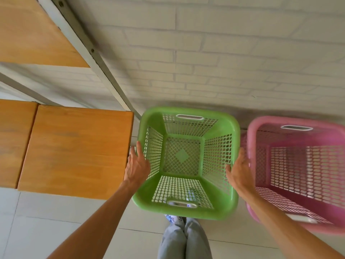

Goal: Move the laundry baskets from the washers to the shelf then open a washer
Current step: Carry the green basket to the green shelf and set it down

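Head view shows the green laundry basket point(186, 163) flanked by both hands. The left hand point(137, 165) lies flat against the basket's left mesh wall, fingers extended and spread; the right hand point(238, 169) presses the outer right wall in the same open, flat posture. Neither hand curls around a rim or uses the handle slots, so the hold appears to be a side squeeze, suited to a light, empty basket. The basket sits just right of the wooden shelf point(74, 146), its left rim close to the shelf edge, a position consistent with transfer onto the board. A pink laundry basket point(298, 165) stands just beside the right hand.

Whether the green basket rests on a surface or is carried cannot be determined; its underside is hidden. No washer can be made out. The pink basket is cut off at the frame edge and blurred. Grey trousers point(184, 238) and tiled floor point(46, 221) appear below.
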